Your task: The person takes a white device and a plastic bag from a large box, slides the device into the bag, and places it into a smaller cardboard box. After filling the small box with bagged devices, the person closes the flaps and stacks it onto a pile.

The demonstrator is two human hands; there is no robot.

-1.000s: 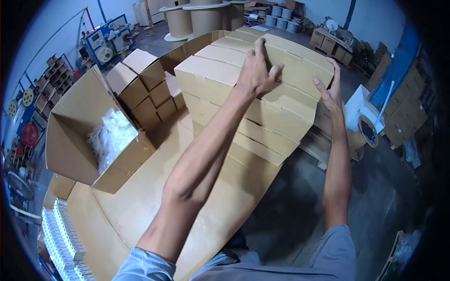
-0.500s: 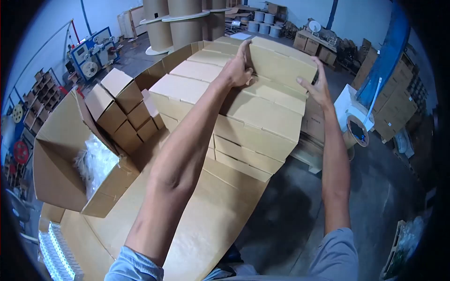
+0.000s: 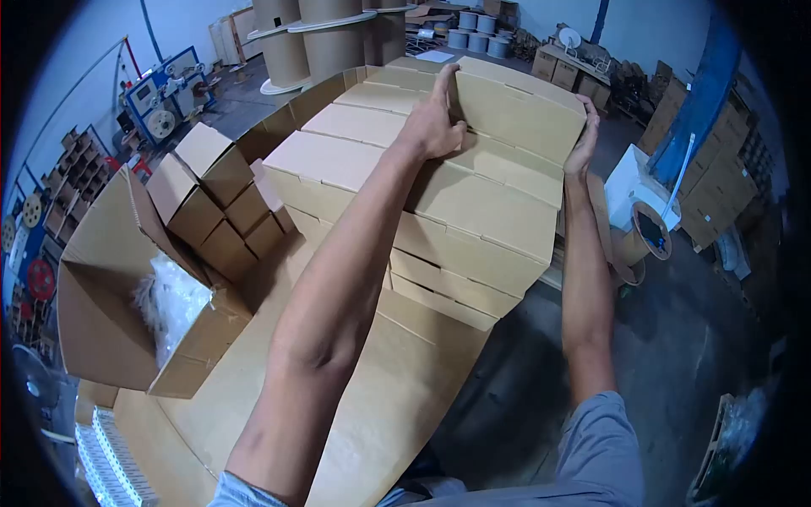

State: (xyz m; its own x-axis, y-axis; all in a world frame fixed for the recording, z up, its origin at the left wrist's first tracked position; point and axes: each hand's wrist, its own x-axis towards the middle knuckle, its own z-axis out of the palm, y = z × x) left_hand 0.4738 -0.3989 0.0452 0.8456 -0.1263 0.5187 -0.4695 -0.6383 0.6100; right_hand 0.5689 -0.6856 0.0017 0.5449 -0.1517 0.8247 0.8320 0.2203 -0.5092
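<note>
A long, closed cardboard box (image 3: pixel 517 110) sits on top of the far right part of a stack of similar flat boxes (image 3: pixel 481 207). My left hand (image 3: pixel 433 125) grips its left end, thumb on the near side and index finger reaching up the edge. Against the right end, my right hand (image 3: pixel 582 139) is closed round the corner, its fingertips curled over the top. The box spans the gap between both hands. Beneath my left forearm, part of the stack is hidden.
An open carton (image 3: pixel 190 355) holding clear plastic stands left on the brown-covered table (image 3: pixel 363 422). Smaller boxes (image 3: pixel 215 190) are piled behind it. White printed strips (image 3: pixel 114 460) lie at the near left corner. Large spools (image 3: pixel 334 51) stand beyond; a blue post (image 3: pixel 697 106) rises at right.
My right hand has closed from spread fingers onto the box's right end. The box has shifted slightly up and right in view, with my left hand still on it.
</note>
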